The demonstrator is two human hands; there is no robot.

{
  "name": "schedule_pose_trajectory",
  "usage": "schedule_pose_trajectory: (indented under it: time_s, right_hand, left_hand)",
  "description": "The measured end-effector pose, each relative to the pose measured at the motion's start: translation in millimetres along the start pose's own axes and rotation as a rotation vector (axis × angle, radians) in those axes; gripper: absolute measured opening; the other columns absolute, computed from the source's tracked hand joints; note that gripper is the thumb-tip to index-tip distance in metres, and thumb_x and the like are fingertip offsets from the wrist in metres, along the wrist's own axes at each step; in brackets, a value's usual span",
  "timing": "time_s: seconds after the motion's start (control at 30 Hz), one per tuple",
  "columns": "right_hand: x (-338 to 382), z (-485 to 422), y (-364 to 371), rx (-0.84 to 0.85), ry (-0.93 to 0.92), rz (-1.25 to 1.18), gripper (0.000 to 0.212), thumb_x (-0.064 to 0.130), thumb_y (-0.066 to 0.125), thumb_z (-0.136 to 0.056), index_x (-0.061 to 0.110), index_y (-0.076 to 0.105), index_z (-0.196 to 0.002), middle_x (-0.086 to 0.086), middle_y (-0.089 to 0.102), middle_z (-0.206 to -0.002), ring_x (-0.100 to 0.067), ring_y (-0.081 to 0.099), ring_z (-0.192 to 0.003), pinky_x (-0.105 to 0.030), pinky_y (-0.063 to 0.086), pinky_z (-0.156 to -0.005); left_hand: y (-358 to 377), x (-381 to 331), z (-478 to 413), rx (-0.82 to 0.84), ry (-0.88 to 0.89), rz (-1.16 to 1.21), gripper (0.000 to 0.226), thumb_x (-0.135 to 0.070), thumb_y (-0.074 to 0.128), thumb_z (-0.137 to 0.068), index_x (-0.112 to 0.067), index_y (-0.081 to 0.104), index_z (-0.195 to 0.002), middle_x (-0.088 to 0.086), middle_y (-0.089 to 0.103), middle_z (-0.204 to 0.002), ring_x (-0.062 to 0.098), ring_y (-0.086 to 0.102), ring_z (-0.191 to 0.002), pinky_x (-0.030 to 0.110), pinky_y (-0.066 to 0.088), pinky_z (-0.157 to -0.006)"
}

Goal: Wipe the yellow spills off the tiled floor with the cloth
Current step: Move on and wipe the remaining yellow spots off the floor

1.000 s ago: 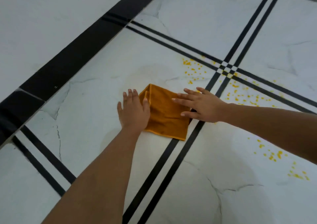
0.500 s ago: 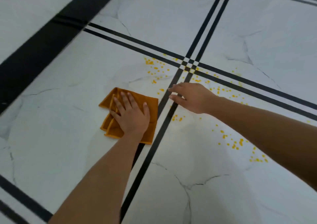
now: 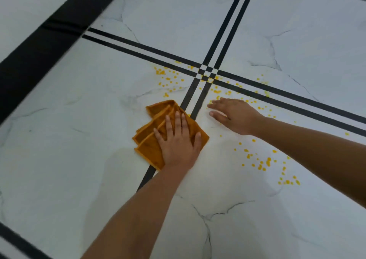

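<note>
White marble-look tiled floor (image 3: 79, 149), crossed by paired black lines (image 3: 210, 74) and edged by a broad black band (image 3: 39, 48) at upper left. Scattered over it, yellow spills (image 3: 267, 163): around the line crossing, beside the right hand (image 3: 235, 116), and lower right. Lying flat across one line pair, a folded orange cloth (image 3: 154, 132), pressed under the flat left hand (image 3: 178, 143). Right hand spread flat on the tile.

Wide black border band (image 3: 39, 46) upper left
</note>
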State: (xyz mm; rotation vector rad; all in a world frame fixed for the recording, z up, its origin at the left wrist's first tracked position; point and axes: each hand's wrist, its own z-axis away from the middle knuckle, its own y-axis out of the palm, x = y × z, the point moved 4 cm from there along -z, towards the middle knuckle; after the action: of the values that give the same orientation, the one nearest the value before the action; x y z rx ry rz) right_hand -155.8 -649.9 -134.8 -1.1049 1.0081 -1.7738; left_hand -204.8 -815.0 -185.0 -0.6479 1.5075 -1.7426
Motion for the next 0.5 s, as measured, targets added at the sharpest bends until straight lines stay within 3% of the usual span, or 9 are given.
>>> schedule_pose_trajectory:
  time_s: [0.07,0.2,0.23,0.4,0.47,0.5]
  right_hand:
    - [-13,2,-9,-0.054,0.032,0.0,0.047,0.043,0.027,-0.099,0.025,0.038,-0.141,-0.002,0.037,-0.149,-0.019,0.028,-0.14,-0.037,0.023,-0.112]
    - [-29,11,-9,-0.076,0.079,-0.017,0.048,0.042,0.027,-0.099,0.025,0.036,-0.142,-0.003,0.035,-0.15,-0.02,0.027,-0.14,-0.037,0.021,-0.112]
    - [-28,12,-5,-0.065,0.063,-0.012,0.048,0.043,0.027,-0.099,0.025,0.035,-0.143,-0.002,0.034,-0.151,-0.02,0.025,-0.141,-0.037,0.021,-0.113]
    - [-33,1,-4,-0.107,0.065,-0.03,0.049,0.043,0.027,-0.099,0.025,0.032,-0.144,-0.002,0.03,-0.153,-0.019,0.021,-0.142,-0.038,0.019,-0.114]
    - [-40,-8,-6,-0.147,0.104,-0.064,0.049,0.042,0.029,-0.099,0.023,0.033,-0.144,-0.002,0.029,-0.153,-0.02,0.021,-0.142,-0.038,0.019,-0.113]
    - [-44,-16,-7,-0.16,0.106,-0.068,0.049,0.041,0.029,-0.099,0.023,0.033,-0.144,-0.003,0.03,-0.153,-0.021,0.021,-0.142,-0.039,0.02,-0.113]
  left_hand:
    - [-4,13,-11,-0.003,0.055,-0.004,0.073,-0.061,0.007,-0.088,-0.021,-0.001,-0.149,-0.002,-0.003,-0.158,0.021,-0.009,-0.144,0.059,-0.007,-0.109]
    - [-8,38,-22,-0.033,-0.34,0.122,0.072,-0.06,0.017,-0.091,-0.021,0.0,-0.149,0.002,-0.005,-0.158,0.026,-0.012,-0.143,0.066,-0.004,-0.107]
    - [-8,29,-17,-0.025,-0.339,0.119,0.071,-0.06,0.015,-0.091,-0.022,-0.001,-0.149,0.002,-0.005,-0.158,0.027,-0.012,-0.143,0.067,-0.005,-0.107]
    - [-7,-9,-11,0.024,0.166,0.013,0.073,-0.063,-0.006,-0.08,-0.034,0.0,-0.148,-0.008,-0.002,-0.158,0.02,-0.009,-0.144,0.058,-0.008,-0.109]
    - [-10,6,-34,-0.011,0.163,0.049,0.068,-0.062,-0.001,-0.084,-0.038,0.002,-0.147,-0.01,-0.001,-0.157,0.018,-0.007,-0.144,0.057,-0.006,-0.11]
    - [-11,15,-47,-0.043,0.073,0.07,0.065,-0.061,0.004,-0.087,-0.037,0.003,-0.147,-0.008,0.0,-0.158,0.02,-0.006,-0.144,0.058,-0.005,-0.11]
